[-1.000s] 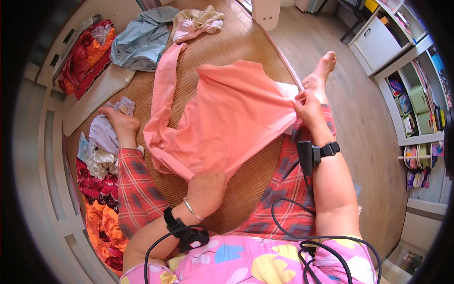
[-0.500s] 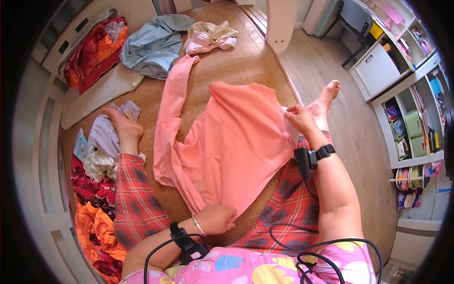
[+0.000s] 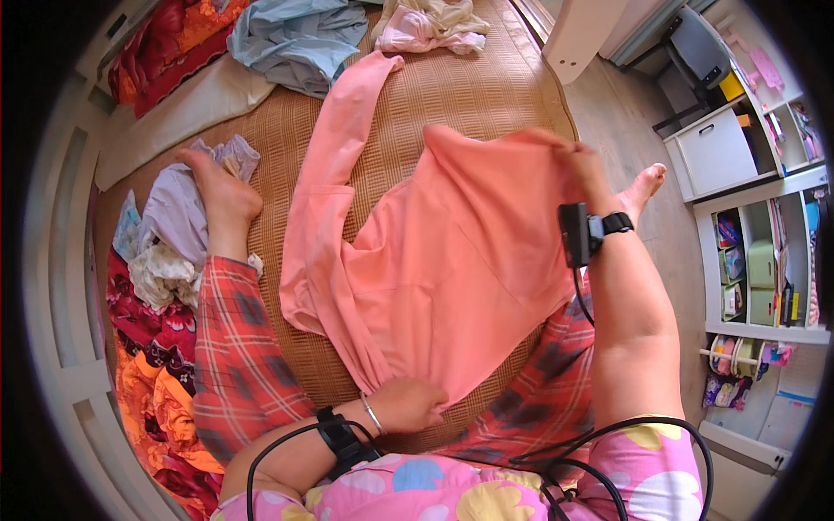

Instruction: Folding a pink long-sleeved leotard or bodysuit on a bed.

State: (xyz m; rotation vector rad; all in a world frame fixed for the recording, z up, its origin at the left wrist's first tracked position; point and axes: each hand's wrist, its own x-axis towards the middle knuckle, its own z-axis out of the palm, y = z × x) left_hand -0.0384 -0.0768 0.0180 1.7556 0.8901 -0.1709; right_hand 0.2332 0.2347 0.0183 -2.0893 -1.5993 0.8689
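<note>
A coral-pink long-sleeved garment [image 3: 469, 252] lies spread over the woven mat [image 3: 426, 78] between my legs. One of its sleeves reaches away from me on the left, and folds gather down its left side. My left hand [image 3: 407, 405], wearing a silver bangle, is closed at the garment's near edge, knuckles up, fingertips hidden. At the far right corner, my right hand [image 3: 584, 174] pinches the cloth, which rises off the mat there. Motion smears those fingers a little.
Light blue cloth [image 3: 300, 43] and a cream and pink bundle [image 3: 432, 24] lie at the far end. Lavender clothing [image 3: 178, 208] rests beside my left foot. Red and orange floral fabric [image 3: 161, 408] runs along the left side. Open shelves [image 3: 756, 252] stand right; black cables [image 3: 643, 425] cross my lap.
My right hand has gone from the garment's right edge to farther away, drawing up its far right corner. My left hand stays at the near edge. The whole view has shifted slightly.
</note>
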